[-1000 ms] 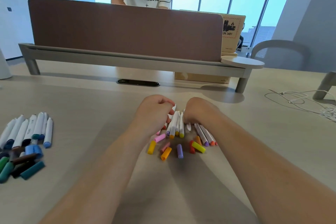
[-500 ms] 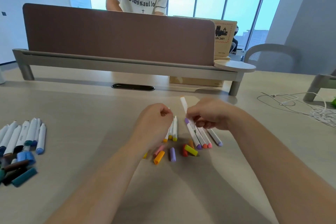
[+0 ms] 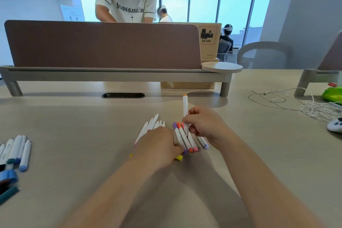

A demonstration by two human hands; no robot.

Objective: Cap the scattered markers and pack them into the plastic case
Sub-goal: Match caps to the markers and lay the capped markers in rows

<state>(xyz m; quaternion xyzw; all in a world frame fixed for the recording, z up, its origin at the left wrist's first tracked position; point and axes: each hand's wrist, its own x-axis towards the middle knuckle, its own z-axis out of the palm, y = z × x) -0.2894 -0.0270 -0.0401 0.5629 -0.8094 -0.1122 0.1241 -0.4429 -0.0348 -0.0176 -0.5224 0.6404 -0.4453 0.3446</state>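
Upright orange-tipped white marker (image 3: 185, 109) pinched by right grip (image 3: 203, 126). Over yellow cap (image 3: 179, 157) on bench (image 3: 74, 153), left grip (image 3: 157, 146) laid palm-down; closure cannot be told.

left forearm (image 3: 114, 187) showing bare along its whole visible length, right forearm (image 3: 259, 181) showing bare likewise, left hand (image 3: 159, 146) and right hand (image 3: 205, 126) showing ungloved, both arms tapering toward the wrists

My left hand (image 3: 157, 146) hides most caps (image 3: 179, 157) beneath it. Below the grip, the marker (image 3: 185, 106) is buried in my right hand (image 3: 203, 126).
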